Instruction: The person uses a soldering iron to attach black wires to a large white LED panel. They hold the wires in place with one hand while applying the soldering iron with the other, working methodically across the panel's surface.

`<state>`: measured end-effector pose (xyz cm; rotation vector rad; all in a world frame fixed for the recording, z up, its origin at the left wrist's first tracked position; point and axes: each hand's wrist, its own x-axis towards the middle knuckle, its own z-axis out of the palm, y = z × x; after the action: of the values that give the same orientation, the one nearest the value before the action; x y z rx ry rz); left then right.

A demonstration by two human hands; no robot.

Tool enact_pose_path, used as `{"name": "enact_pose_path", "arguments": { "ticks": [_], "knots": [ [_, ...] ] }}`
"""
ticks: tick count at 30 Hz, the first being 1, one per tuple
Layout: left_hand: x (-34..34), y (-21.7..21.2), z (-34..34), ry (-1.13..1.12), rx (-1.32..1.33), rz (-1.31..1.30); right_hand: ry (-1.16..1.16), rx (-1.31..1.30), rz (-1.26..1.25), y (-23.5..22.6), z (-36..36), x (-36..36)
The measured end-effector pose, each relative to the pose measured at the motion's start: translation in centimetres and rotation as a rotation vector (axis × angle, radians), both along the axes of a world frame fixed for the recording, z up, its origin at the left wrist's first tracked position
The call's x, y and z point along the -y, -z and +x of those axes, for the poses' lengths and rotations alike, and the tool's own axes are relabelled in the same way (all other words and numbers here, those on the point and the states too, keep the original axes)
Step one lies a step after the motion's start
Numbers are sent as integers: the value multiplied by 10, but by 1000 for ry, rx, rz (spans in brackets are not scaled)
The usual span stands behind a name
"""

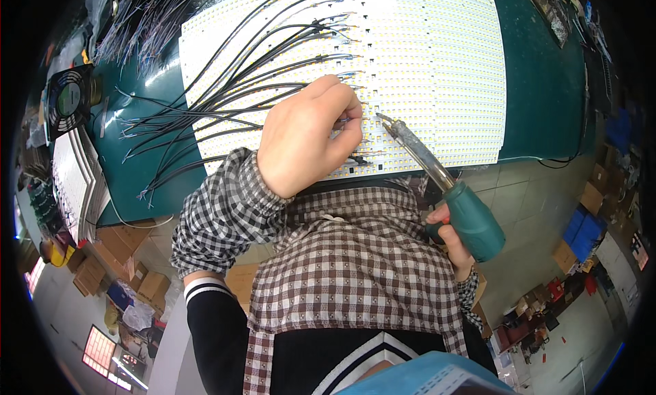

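Observation:
A large white LED panel sheet (437, 67) lies on the green table, covered in rows of small yellowish LEDs. Several black cables (236, 70) run across its left part, their thin stripped wire ends along a column of small pads. My left hand (311, 139) rests over the panel, thumb and forefinger pinched on the wire end of a black cable; the fingers partly hide it. My right hand (451, 238) grips a soldering gun (476, 221) by its green handle, at the panel's near right. The gun's tip is close to the pads, right of my left fingertips; contact is unclear.
A small black fan (68, 101) stands at the table's left, near a stack of white panels (78, 183). A bundle of loose thin wires (147, 29) lies at the far left. A plastic-wrapped item (552, 16) sits far right. Cardboard boxes (152, 289) stand on the floor.

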<state>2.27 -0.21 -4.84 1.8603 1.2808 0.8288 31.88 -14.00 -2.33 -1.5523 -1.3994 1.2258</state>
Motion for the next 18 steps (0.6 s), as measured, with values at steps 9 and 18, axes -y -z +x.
{"name": "enact_pose_path", "arguments": {
  "ticks": [9,18],
  "knots": [
    [13,-23,-7,24,-132,368,8,-16,30,-4,3,0],
    [25,-16,-15,127,-219,207,-20,-94,40,-9,-3,-11]
  ]
}}
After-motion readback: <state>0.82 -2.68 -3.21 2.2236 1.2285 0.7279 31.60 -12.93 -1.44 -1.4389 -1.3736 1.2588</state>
